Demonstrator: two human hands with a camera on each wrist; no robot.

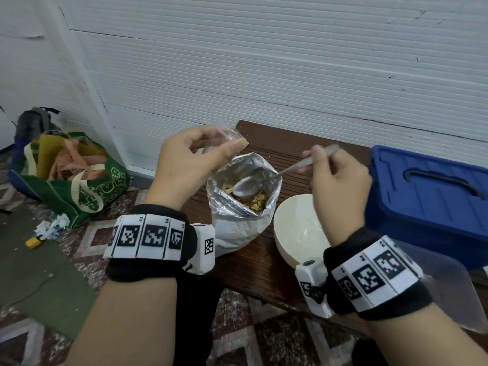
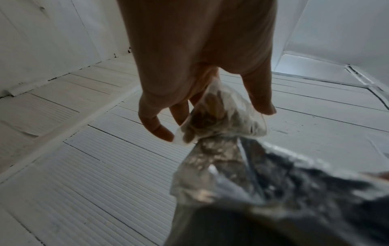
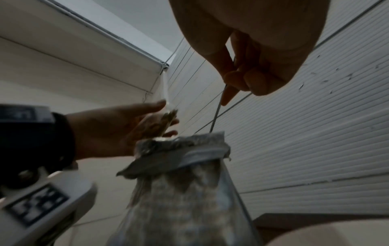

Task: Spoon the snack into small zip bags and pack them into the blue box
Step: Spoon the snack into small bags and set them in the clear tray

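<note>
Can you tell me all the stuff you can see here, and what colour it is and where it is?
snack bag: one, silver, open, standing on the table
snack: many bits, tan, inside the snack bag
spoon: one, silver, scoop end inside the snack bag
zip bag: one, clear, held above the snack bag
bowl: one, white, right of the snack bag
box: one, blue, lid on, right end of the table
table: one, dark brown, against the white wall
shopping bag: one, green, on the floor at left
left hand: holds the zip bag
right hand: holds the spoon handle
</note>
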